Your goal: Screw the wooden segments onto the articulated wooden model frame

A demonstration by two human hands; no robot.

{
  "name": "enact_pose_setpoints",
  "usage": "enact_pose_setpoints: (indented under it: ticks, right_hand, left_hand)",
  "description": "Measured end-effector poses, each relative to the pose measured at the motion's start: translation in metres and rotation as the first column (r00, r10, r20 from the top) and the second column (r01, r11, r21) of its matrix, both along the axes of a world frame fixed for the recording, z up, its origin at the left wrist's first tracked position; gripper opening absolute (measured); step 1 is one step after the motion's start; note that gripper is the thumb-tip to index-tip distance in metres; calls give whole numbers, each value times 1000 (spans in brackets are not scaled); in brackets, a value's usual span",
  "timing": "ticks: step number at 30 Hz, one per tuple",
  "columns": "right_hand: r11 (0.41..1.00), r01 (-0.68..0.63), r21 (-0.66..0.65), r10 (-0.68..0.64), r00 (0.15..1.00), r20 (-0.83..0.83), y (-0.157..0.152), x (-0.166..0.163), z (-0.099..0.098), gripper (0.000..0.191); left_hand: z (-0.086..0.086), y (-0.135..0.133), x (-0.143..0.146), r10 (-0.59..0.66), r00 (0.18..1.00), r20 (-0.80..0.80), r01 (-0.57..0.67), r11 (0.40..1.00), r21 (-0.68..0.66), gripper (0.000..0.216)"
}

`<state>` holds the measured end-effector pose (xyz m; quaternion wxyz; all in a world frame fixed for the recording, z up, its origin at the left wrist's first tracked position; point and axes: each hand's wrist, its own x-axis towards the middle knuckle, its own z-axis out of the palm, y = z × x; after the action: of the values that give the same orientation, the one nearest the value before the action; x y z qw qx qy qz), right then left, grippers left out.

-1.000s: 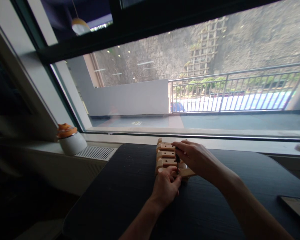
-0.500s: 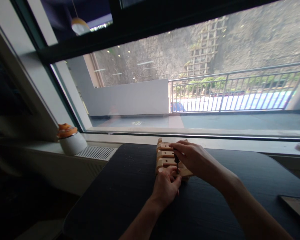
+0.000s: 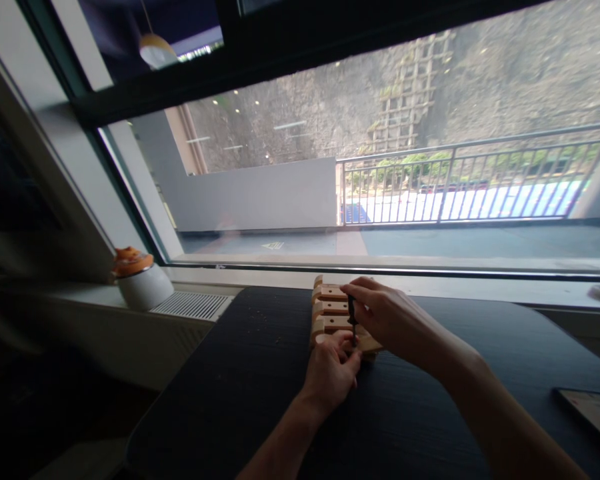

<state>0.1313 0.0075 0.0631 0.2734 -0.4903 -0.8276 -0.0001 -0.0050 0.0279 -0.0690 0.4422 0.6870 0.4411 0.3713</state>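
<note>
A pale wooden piece with rounded ends, slats and dark holes (image 3: 330, 307) sits on the dark table near its window side. My right hand (image 3: 375, 305) is closed around the handle of a small dark screwdriver (image 3: 352, 313), which stands nearly upright with its tip down at the near part of the wood. My left hand (image 3: 333, 369) grips the near edge of the wooden piece, its thumb and fingers close around the screwdriver's tip. Whatever lies under the tip is hidden by these fingers.
Small crumbs lie on the black table (image 3: 220, 373) to the left. A dark-framed flat device (image 3: 593, 413) rests at the right edge. A white pot with an orange top (image 3: 143, 283) stands on the sill beside a vent grille (image 3: 195, 305). The window (image 3: 280, 193) rises behind.
The fingers of my right hand have shifted slightly on the screwdriver handle, and more of the handle shows. My left hand and the wooden piece stay almost in place.
</note>
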Motion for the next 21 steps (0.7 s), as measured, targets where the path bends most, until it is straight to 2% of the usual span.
enact_pose_setpoints:
  ticks: [4, 21]
  right_hand:
    - [999, -50, -5, 50, 998, -35, 2, 1, -2, 32]
    - [1000, -4, 25, 5, 998, -55, 8, 10, -3, 23]
  left_hand:
    - [-1, 0, 0, 5, 1000, -5, -5, 1000, 1, 26]
    - [-6, 1, -1, 36, 999, -33, -36, 999, 20, 33]
